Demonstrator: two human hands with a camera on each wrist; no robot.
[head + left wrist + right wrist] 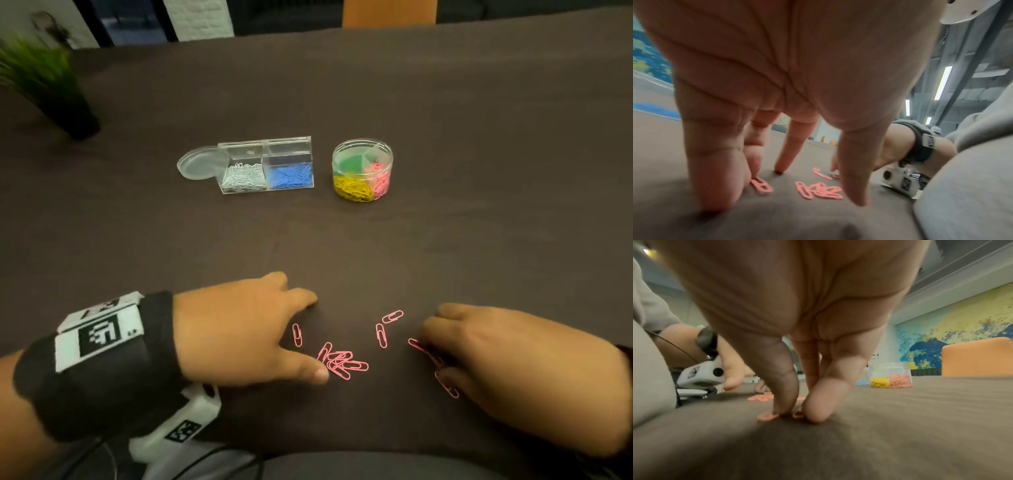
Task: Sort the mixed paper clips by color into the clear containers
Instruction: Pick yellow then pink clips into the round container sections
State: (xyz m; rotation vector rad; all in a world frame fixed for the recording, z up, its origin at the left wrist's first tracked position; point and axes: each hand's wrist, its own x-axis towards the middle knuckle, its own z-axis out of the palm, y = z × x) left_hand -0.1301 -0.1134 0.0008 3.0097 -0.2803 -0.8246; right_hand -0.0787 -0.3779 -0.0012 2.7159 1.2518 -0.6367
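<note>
Several pink paper clips lie on the dark brown tablecloth near the front edge, with a small pile (342, 365) (822, 190) in the middle and single ones (392, 317) around it. My left hand (317, 339) (818, 185) stands on spread fingertips beside the pile, thumb tip next to it, holding nothing. My right hand (433, 356) (798, 414) has thumb and curled fingers pinching pink clips (419, 346) (766, 416) against the cloth. A round clear container (390, 164) (891, 378) holds green, yellow and pink clips in separate sections. A rectangular clear box (265, 147) holds white and blue clips.
A round clear lid (202, 162) lies left of the rectangular box. A potted plant (51, 85) stands at the far left and an orange chair (388, 12) at the table's far side. Bare cloth stretches between the containers and my hands.
</note>
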